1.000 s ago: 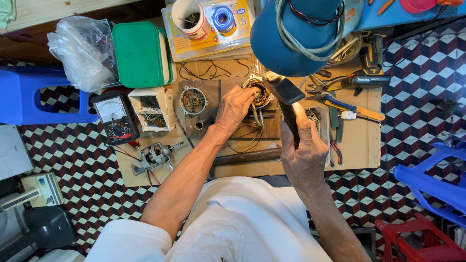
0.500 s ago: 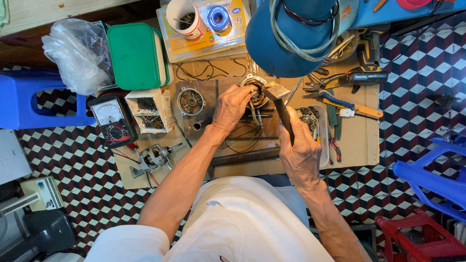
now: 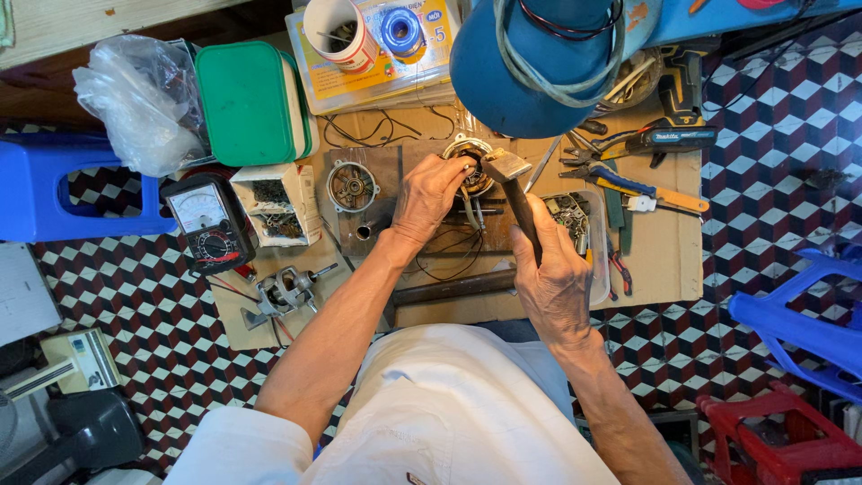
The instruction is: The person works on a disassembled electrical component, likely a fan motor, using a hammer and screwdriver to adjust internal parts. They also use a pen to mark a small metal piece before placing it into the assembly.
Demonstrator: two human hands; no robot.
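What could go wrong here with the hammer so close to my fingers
The hammer in the right hand sits right beside the left hand, which grips the round motor part; a blow may hit fingers. A slip might also damage that part's copper windings. Loose wires lie underneath and could snag.

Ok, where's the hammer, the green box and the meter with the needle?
hammer (image 3: pixel 505 165), head view, on its metal head.
green box (image 3: pixel 251 103), head view, middle of its lid.
meter (image 3: pixel 208 226), head view, on its face below the dial.
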